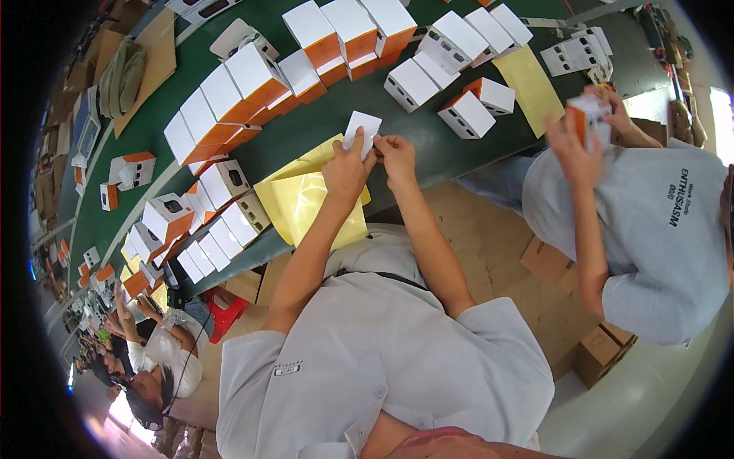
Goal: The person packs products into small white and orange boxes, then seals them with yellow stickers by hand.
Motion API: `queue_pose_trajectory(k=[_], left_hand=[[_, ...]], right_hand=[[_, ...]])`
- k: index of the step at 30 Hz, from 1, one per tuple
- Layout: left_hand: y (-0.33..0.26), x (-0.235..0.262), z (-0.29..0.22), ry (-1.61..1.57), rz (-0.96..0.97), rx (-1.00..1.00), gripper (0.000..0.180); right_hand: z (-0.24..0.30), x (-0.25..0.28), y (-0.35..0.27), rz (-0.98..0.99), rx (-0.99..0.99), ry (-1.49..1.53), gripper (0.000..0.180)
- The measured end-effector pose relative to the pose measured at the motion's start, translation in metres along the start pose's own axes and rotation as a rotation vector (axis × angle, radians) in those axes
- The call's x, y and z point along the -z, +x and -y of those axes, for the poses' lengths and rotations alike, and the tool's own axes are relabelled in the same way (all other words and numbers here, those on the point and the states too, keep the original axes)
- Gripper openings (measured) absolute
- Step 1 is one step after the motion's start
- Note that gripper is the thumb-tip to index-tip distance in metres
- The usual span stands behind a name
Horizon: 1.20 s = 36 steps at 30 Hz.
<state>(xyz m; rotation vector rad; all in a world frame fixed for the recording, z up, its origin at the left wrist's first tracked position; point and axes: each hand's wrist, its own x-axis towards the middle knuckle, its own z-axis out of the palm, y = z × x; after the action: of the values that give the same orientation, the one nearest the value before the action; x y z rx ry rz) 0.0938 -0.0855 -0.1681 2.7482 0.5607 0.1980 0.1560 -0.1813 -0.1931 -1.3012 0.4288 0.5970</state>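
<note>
- We see the left hand (345, 170) and the right hand (397, 157) meeting over a small white card (362, 128), held above the green table (321, 122) at its near edge.
- The left fingers pinch the card's lower edge; the right fingertips are bunched together just beside it, touching the card or nearly so.
- Under the wrists lies a stack of yellow sheets (306, 195).
- We judge that a firm grip on both sides and a squared edge would best serve a clean fold or fit.
- Whether the card is flat or a folded box blank, we cannot tell.
- A co-worker's hands (573, 138) on the right are blurred around an orange-and-white box (589, 115); the rows of white and orange boxes (252, 76) bend toward the rim.
</note>
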Motion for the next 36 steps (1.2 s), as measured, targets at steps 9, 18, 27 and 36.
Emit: queue_pose_trajectory(k=[9,18,27,36], left_hand=[[-0.001,-0.009,0.006,-0.029,-0.025,0.019,0.055],[0.007,0.005,0.007,-0.063,0.038,0.011,0.056],[0.005,-0.003,0.010,-0.115,0.127,0.014,0.063],[-0.005,0.001,0.012,-0.291,0.111,0.137,0.055]], right_hand=[[0.001,0.006,0.008,0.019,-0.242,0.088,0.016],[-0.014,-0.001,0.020,0.141,-0.132,-0.083,0.065],[-0.027,0.037,0.049,0.300,-0.315,-0.143,0.063],[-0.021,0.051,0.063,0.022,0.493,-0.959,0.050]])
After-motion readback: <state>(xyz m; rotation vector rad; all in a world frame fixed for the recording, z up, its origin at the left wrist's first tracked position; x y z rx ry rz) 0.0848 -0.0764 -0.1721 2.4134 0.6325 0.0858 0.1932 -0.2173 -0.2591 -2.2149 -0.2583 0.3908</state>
